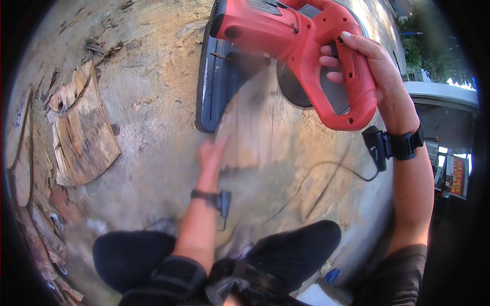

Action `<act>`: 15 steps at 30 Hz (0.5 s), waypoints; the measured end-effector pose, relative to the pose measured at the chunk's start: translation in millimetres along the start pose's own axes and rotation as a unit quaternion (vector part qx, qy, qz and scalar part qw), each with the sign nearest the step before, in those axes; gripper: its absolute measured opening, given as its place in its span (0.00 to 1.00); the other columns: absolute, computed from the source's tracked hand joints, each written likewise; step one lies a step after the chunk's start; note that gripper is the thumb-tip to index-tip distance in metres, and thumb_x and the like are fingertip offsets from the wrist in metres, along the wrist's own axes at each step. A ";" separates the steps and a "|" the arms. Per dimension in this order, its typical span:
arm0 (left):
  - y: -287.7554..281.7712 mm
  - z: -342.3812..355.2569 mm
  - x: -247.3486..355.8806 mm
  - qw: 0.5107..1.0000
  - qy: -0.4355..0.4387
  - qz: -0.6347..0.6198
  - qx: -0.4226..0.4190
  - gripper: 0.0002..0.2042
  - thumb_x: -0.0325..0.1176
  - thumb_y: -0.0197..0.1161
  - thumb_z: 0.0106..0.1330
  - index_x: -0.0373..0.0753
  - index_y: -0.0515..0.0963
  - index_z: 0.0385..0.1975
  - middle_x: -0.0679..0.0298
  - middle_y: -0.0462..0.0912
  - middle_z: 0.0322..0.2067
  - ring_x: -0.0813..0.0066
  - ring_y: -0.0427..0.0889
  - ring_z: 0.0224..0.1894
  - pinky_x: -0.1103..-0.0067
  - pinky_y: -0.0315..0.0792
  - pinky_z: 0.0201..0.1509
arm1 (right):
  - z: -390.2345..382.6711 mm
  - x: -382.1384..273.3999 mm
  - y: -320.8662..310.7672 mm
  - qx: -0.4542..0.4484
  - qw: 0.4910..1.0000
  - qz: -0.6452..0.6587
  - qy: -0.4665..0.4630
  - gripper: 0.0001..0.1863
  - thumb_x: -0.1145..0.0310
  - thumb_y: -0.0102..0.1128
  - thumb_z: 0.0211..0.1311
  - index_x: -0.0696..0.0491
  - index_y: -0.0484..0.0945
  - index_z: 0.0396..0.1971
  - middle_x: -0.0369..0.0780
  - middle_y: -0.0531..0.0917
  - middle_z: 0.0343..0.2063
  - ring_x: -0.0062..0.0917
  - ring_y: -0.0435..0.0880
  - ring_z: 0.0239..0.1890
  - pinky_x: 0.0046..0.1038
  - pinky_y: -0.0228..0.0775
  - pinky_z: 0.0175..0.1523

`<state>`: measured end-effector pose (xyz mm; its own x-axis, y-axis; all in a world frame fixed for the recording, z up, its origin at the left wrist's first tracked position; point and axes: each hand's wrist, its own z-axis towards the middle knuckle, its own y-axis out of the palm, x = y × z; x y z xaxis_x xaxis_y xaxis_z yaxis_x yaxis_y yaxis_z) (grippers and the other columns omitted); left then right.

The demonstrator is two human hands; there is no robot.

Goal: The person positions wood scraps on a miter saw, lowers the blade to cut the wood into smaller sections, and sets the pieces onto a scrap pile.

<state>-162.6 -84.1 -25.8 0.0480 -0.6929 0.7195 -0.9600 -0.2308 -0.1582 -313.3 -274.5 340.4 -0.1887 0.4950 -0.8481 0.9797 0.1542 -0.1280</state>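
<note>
My right hand (365, 56) is wrapped round the rear loop handle of a red power saw (311, 56), its fingers by the black trigger. The round grey blade (296, 86) shows partly behind the handle. Beneath the motor body lies the saw's dark base (209, 97), a long black bar on the ground. A thin wooden board (250, 127) with plank lines lies at the base, its far end hidden under the saw. Closed at the board's left edge is my left hand (210, 152); motion smears its fingers.
A curved, splintered wooden piece (84, 130) lies on the dusty ground to the left, with more wood strips (25, 153) at the far left. A cable (326, 163) trails from my right wrist device. My knees (296, 245) frame the near side.
</note>
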 end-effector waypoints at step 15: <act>3.8 6.8 6.7 0.999 0.007 -0.036 0.001 0.16 0.41 0.67 0.54 0.31 0.76 0.27 0.64 0.78 0.24 0.80 0.73 0.25 0.79 0.68 0.29 | 11.7 -15.9 1.9 0.027 0.997 -0.008 0.075 0.23 0.61 0.56 0.61 0.64 0.68 0.48 0.46 0.82 0.33 0.29 0.85 0.30 0.22 0.82 0.26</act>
<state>-164.1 -94.2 -26.1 0.1132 -0.6651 0.7381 -0.9538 -0.2808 -0.1068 -307.6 -292.2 347.6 -0.2089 0.6153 -0.7601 0.9778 0.1196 -0.1719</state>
